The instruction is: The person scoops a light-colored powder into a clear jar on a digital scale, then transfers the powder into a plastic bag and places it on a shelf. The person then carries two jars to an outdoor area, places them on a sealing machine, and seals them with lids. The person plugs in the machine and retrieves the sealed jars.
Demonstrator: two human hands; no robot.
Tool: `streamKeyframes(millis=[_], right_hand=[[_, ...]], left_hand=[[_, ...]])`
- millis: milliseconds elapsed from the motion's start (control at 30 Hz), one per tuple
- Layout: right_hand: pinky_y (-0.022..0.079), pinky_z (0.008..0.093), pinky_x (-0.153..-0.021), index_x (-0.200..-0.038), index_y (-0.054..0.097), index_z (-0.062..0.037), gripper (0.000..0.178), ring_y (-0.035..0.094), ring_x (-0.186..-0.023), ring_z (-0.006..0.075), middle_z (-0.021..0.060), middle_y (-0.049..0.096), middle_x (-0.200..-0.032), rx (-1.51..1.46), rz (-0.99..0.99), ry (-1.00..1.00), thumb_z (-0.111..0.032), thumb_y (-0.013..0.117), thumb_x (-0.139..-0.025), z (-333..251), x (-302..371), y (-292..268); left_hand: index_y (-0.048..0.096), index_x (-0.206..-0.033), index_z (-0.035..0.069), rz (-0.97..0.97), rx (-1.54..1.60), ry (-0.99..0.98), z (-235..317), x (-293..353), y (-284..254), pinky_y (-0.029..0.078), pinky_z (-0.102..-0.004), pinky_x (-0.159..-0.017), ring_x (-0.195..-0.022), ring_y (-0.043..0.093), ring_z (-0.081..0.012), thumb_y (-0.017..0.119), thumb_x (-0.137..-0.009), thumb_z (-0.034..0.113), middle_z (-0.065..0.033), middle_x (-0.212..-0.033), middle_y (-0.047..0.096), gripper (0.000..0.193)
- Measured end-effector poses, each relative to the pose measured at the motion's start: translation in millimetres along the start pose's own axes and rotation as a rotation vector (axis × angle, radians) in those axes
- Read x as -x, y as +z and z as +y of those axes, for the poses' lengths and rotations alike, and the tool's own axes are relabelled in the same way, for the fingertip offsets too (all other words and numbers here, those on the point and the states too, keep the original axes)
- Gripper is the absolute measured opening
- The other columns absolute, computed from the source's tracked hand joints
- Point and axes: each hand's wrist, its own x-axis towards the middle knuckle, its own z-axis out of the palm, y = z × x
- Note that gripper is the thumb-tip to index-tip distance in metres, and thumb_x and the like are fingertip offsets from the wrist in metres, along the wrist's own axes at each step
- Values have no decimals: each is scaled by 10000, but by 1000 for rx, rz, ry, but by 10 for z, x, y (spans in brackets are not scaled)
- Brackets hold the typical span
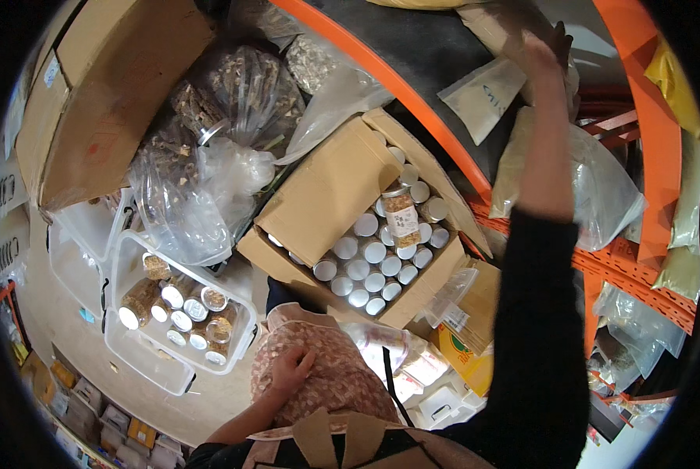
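The right hand (539, 48) reaches up among bags at the black shelf (412, 37) with the orange edge; blur and overlap hide its fingers, so I cannot tell whether it grasps anything. Just below and left of it, a clear bag of pale powder (484, 95) lies over the shelf. The left hand (291, 371) rests empty on the patterned apron (342, 383), fingers loosely bent. Between the 2 hands, an open cardboard box (420, 303) holds silver-lidded jars (358, 270), with 1 filled jar (401, 217) on top. More jars lie in a clear bin (244, 322) to the left.
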Motion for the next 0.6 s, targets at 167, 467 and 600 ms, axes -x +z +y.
streamKeyframes(millis=[167,467,600], right_hand=[[385,370,-874,-1141,544,0,653,533,-1048,258,153,551,-1159,-278,-519,363,-508,587,-733,265,-240,731],[438,407,-912,-1271,505,-128,668,546,-1100,362,201,576,-1187,-366,-414,253,-458,657,-710,14,31,654],[424,419,-962,-1306,471,-186,654,504,-1157,355,166,513,-1277,-356,-422,338,-421,661,-726,-49,115,565]], left_hand=[[594,-778,-1,14,-37,71,-43,11,-31,423,-320,-556,-599,510,-149,596,-853,199,-70,-636,541,213],[616,-763,45,4,-78,60,-77,-45,9,449,-334,-529,-562,590,-208,626,-840,258,-102,-641,603,227],[612,-745,32,19,-86,127,-43,-60,19,444,-330,-519,-554,584,-208,640,-827,227,-111,-636,597,213]])
